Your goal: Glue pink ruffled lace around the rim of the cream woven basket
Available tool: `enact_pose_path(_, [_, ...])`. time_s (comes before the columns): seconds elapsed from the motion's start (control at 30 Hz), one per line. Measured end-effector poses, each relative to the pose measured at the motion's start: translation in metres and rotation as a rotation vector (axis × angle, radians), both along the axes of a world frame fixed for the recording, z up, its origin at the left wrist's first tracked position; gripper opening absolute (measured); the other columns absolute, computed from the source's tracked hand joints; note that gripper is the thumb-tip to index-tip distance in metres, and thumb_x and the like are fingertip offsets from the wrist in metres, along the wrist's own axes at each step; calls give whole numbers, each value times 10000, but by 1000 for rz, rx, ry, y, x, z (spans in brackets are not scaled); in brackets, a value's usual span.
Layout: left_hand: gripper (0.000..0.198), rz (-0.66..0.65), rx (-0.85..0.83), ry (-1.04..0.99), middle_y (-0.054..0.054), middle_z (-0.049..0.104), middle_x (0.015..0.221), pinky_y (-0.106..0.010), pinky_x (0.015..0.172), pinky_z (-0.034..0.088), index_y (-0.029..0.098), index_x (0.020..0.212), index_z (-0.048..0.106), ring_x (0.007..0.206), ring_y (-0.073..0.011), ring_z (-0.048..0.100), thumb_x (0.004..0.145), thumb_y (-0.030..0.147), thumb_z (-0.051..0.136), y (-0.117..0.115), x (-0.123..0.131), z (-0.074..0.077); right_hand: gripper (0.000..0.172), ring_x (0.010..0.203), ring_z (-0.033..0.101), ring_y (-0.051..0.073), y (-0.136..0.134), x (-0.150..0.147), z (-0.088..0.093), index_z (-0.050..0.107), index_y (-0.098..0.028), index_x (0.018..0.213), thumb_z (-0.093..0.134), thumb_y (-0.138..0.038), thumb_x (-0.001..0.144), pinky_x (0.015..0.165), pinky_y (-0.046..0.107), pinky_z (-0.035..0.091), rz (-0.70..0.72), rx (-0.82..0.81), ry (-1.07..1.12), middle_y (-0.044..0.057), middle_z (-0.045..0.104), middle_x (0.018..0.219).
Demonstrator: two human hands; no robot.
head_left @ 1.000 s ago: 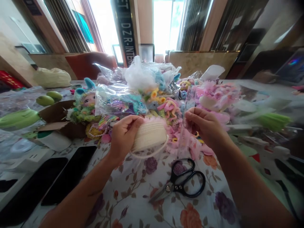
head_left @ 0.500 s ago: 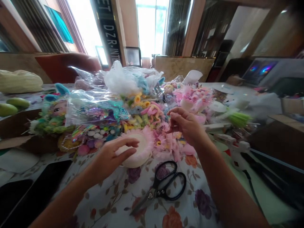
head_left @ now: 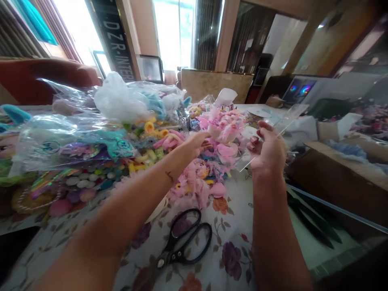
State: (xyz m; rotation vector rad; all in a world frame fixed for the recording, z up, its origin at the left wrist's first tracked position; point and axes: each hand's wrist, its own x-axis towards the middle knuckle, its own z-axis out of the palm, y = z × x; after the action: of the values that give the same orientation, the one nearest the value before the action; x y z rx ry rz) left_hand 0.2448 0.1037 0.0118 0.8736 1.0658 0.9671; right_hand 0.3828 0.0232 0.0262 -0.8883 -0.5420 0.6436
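Observation:
My right hand [head_left: 268, 149] is raised at the right of the pile, its fingers curled around a long clear plastic piece [head_left: 292, 115]. That piece slants up to the right; whether it is a sleeve or a flat strip I cannot tell. Reaching across the middle, my left hand [head_left: 197, 145] hovers by the pink fabric pieces [head_left: 194, 182] with its fingers stretched out, holding nothing I can see. Under my left forearm, a cream round roll with pink frill [head_left: 157, 210] is mostly hidden. Black-handled scissors [head_left: 182, 242] lie on the flowered cloth in front, blades partly out of clear sight.
Clear bags with teal and purple pieces [head_left: 75, 141] lie at the left. White stuffing [head_left: 118, 99] rises behind them. At the right stand an open cardboard box [head_left: 327, 161] and dark long-bladed tools [head_left: 315, 222]. The flowered tablecloth [head_left: 236, 218] covers the front.
My view has turned to the right. My right hand has moved right and now has the clear plastic piece. My left hand has left the frilled roll and reached forward and right.

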Motion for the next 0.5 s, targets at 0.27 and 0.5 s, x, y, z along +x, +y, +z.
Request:
enact_pose_path(0.27, [142,30,-84,-72,-39,574,718,-257,597,530,166,875,587,623,-148,566,784,164,696,31,35,-6,194,478,399,58,-5,9,6,629,-190,830,517,-46,765,364,148,274,-72,-41,158,-56,451,633])
enact_pose_path(0.5, [253,43,-97,-103,-38,595,751,-282,613,528,181,891,596,662,-166,582,712,157,774,36,43,-3,176,440,386,41,18,8,-16,578,-205,842,585,-112,693,362,148,275,66,-208,174,-83,439,613])
